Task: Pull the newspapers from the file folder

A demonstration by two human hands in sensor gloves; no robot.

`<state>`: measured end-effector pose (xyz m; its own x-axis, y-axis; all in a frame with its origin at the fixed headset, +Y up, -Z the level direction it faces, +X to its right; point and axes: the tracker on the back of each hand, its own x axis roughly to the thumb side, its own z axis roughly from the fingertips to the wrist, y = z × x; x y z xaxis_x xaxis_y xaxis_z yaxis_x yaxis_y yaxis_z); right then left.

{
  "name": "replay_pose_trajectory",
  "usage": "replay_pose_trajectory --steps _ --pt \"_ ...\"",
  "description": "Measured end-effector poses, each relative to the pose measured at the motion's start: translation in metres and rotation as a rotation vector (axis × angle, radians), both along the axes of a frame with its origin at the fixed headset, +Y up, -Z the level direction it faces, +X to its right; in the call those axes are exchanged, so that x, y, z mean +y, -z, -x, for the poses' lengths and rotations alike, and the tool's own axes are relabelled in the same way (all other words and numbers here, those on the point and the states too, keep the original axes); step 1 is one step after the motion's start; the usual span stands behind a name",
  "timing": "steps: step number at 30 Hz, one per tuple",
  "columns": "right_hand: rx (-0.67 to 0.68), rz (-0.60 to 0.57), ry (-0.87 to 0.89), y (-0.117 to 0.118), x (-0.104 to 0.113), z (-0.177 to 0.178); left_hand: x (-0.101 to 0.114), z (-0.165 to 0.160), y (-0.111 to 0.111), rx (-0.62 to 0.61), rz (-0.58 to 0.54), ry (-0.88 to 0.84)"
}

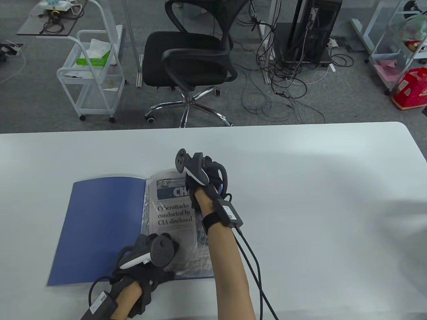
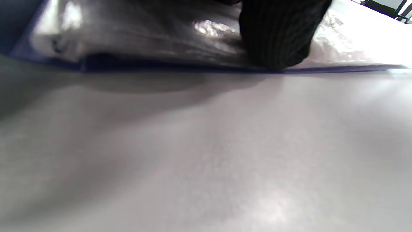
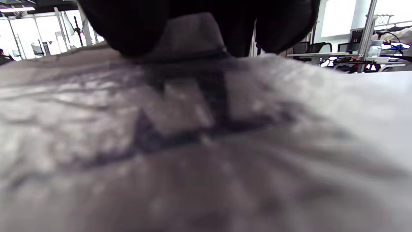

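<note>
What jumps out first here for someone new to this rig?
The open blue folder lies on the near left of the white table, with a newspaper in a clear sleeve on its right half. The left hand presses on the sleeve's near edge, and the right hand rests on the paper's far end. Behind the table stands a black office chair.

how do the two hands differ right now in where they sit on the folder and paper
The left hand rests near the open blue file folder's near edge, on the clear sleeve; the right hand is at the newspaper's far end, by the masthead. The left lies flatter; the right arches. Both wear dark gloves with trackers.
</note>
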<state>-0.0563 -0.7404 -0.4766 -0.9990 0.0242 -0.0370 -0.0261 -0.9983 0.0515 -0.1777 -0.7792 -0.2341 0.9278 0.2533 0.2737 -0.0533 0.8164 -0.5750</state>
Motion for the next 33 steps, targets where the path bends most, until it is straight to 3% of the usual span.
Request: replay_pose_trajectory --steps 4,7,13,19,24,26,33 --pt "0.044 0.130 0.035 0.003 -0.002 0.001 -0.001 0.001 0.000 0.007 0.008 -0.005" --pt "0.043 0.145 -0.009 0.006 0.000 0.002 -0.001 0.001 0.000 0.011 0.014 0.001" --pt "-0.060 -0.109 0.087 0.008 0.026 -0.004 -0.001 0.002 -0.001 0.021 0.034 -0.001" --pt "-0.119 -0.368 0.260 0.000 0.083 -0.027 -0.001 0.002 0.000 0.024 0.041 -0.005" --pt "-0.093 -0.495 0.413 -0.015 0.130 -0.062 -0.002 0.003 0.000 0.028 0.043 -0.010" --pt "-0.083 -0.461 0.561 -0.023 0.147 -0.085 -0.002 0.003 0.000 0.029 0.047 -0.010" --pt "-0.219 -0.427 0.939 -0.055 0.170 -0.172 -0.002 0.003 0.001 0.038 0.051 -0.016"
